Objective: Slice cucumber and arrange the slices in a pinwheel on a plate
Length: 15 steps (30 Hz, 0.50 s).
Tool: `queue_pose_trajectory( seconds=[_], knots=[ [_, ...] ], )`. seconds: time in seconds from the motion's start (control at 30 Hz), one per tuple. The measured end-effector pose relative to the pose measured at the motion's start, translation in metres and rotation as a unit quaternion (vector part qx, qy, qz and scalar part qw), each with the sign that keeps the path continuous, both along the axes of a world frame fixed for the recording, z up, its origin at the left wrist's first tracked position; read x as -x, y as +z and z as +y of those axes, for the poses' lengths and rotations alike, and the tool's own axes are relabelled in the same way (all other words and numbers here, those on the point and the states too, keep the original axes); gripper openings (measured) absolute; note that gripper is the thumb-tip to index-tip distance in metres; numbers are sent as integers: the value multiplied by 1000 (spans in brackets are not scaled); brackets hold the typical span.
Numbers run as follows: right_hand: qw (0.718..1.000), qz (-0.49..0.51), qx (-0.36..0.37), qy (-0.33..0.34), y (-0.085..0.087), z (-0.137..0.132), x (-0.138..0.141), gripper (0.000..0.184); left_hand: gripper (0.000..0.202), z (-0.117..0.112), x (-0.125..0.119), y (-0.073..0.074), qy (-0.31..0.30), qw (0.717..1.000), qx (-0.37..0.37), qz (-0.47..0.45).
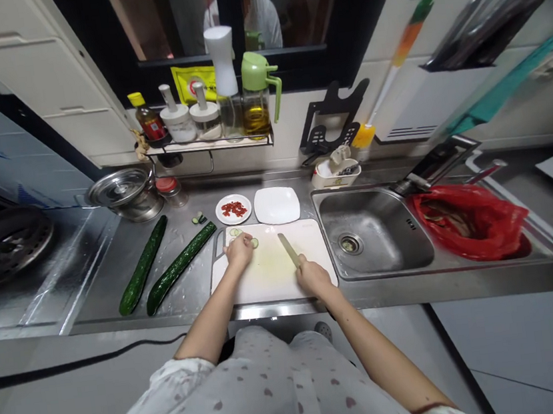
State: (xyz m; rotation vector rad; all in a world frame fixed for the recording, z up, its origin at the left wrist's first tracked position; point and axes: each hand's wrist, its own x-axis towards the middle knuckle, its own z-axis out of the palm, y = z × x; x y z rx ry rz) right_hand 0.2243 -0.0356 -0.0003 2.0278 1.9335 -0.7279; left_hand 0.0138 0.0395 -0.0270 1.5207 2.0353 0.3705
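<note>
Over the left part of the white cutting board (247, 294) is my left hand (240, 252), its fingers curled together. A cucumber slice (255, 243) shows right at its fingertips; whether they grip it or anything else is hidden. More thin cucumber slices (234, 232) lie on the board just beyond the knuckles. My right hand (312, 275) is wrapped round the handle of a kitchen knife (289, 250), whose blade points away from me over the board's right half. Two whole cucumbers, one farther left (143, 267) and one nearer the board (182, 267), rest on the steel counter.
Behind the board stand a small plate of chopped red pieces (234, 209) and a white plate (277, 205). Cucumber end pieces (199, 218) lie left. The sink (377, 248) and a red plastic bag (500, 220) are right. A steel pot (126, 195) stands back left.
</note>
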Motion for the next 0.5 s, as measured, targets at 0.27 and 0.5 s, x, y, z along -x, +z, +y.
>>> queue_pose_trajectory(
  seconds=[0.27,0.5],
  knots=[
    [1000,-4,-1,7,-1,0,-2,33,20,-44,-15,-6,-96,995,14,-20],
    [999,-14,1,34,7,-3,-1,31,22,-47,-15,-8,-127,991,-16,44]
  ],
)
